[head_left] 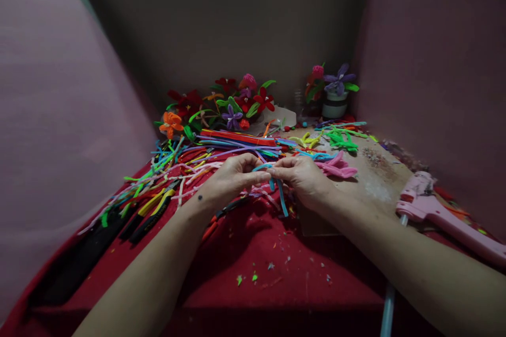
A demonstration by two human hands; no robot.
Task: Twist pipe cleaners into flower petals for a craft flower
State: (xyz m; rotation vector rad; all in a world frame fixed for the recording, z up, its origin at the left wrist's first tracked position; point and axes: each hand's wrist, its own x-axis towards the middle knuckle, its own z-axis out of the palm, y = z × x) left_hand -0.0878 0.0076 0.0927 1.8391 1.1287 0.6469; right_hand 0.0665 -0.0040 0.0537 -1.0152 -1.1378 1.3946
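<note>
Both of my hands meet above the middle of the red-covered table, pinching a light blue pipe cleaner (pixel 283 201). My left hand (pixel 233 176) grips it between thumb and forefinger. Fingertips of my right hand (pixel 306 179) close on the same piece, right beside the left ones. Two blue ends bend down below the fingers; part of the pipe cleaner is hidden in the grip. Behind my hands lies a bundle of coloured pipe cleaners (pixel 237 138). Pink looped pipe cleaners (pixel 339 166) rest just beyond my right hand.
Yellow-black pliers (pixel 152 213) lie at the left, and a red-handled tool (pixel 211 227) under my left wrist. A pink glue gun (pixel 430 202) sits at the right on a brown board (pixel 375 189). Pipe-cleaner flowers (pixel 233 110) and a small pot (pixel 335 105) stand behind.
</note>
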